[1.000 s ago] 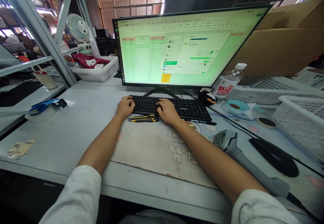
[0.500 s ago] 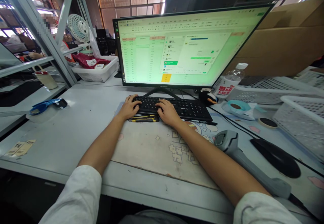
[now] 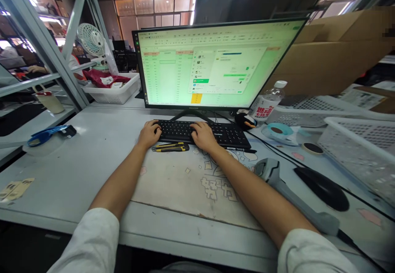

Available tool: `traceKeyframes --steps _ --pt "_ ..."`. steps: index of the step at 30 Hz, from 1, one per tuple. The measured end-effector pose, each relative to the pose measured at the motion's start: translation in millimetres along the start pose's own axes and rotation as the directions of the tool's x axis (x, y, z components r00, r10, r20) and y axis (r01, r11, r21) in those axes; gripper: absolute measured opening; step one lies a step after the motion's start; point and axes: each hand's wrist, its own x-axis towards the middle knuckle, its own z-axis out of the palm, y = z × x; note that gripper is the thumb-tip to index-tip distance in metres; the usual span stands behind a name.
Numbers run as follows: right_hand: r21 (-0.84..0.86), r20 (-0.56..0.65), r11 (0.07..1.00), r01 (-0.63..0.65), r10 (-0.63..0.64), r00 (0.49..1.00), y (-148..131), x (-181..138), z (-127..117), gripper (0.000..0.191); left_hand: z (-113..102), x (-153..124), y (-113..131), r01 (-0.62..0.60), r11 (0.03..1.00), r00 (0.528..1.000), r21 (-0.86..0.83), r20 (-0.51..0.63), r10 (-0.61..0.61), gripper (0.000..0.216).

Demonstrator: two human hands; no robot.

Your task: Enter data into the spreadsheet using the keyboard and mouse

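My left hand (image 3: 149, 134) rests at the left end of a black keyboard (image 3: 176, 130), fingertips on its edge keys and fingers loosely bent. Over the middle of the keys lies my right hand (image 3: 203, 135), its fingers apart and touching them. Neither hand holds anything. Two yellow-and-black utility knives (image 3: 170, 147) lie just below the keyboard, between my hands. A black pen (image 3: 243, 150) lies along the keyboard's lower right edge. Behind the keyboard stands a monitor (image 3: 168, 82) showing a spreadsheet with a chat window over it.
To the right lie a grey barcode scanner (image 3: 296, 195), a black mouse (image 3: 322, 188) and a tape roll (image 3: 277, 130). A bottle (image 3: 267, 102) and white baskets (image 3: 354, 141) stand behind them. A blue tape dispenser (image 3: 51, 135) sits left. A co-worker's hand (image 3: 37, 70) shows beyond the frame.
My left hand has drawn slightly left, off the letter keys to the keyboard's end. My right hand stays on the keys. The whole view has shifted a little.
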Motion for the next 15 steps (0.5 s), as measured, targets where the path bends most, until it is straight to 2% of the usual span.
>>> traceKeyframes --steps 3,7,15 --pt "-0.024 0.016 1.0 0.002 -0.001 1.0 -3.8 0.9 2.7 0.037 0.6 0.2 -0.6 -0.004 1.0 1.0 -0.013 0.002 0.004 0.027" --pt "-0.032 -0.012 0.999 0.022 -0.023 1.0 -2.5 -3.7 -5.0 0.039 2.5 0.8 -2.9 -0.021 1.0 0.999 -0.006 0.028 0.021 0.03" --pt "-0.007 -0.087 0.999 0.048 -0.049 0.995 14.6 -39.0 -23.8 0.038 5.3 0.8 -3.4 0.032 0.999 0.994 0.009 0.103 -0.032 0.035"
